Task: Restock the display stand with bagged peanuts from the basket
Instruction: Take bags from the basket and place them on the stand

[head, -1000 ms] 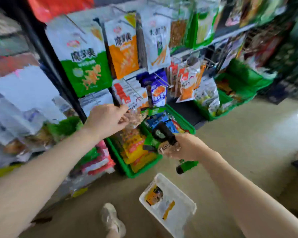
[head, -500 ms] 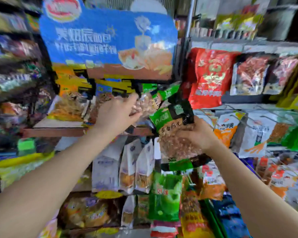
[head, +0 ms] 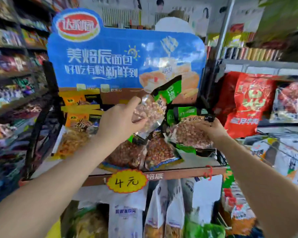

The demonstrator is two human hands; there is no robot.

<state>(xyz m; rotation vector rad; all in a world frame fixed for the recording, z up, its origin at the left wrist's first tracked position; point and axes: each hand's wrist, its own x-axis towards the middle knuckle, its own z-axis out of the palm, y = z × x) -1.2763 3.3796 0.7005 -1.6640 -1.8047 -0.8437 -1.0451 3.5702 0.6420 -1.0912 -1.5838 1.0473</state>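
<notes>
Mid-frame, left hand (head: 120, 121) pinches a tilted peanut bag (head: 151, 110) raised above the shelf (head: 187, 170), right hand (head: 213, 127) grips a second peanut bag (head: 189, 133) right of centre, more bags (head: 144, 152) lying below, blue header sign (head: 110, 59) behind.

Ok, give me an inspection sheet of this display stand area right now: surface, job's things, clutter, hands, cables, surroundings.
Surface: display stand shelf, brown front edge, yellow price tag reading 4 yuan.
Job's things: tilted peanut bag in the air; second peanut bag low over the shelf; more peanut bags lying there.
Clutter: orange snack packs on the shelf's left.
Hands: left hand grips the tilted bag; right hand holds the second.
Cables: nothing seen.
Surroundings: blue header sign, red bags right, blurred shelves left.
</notes>
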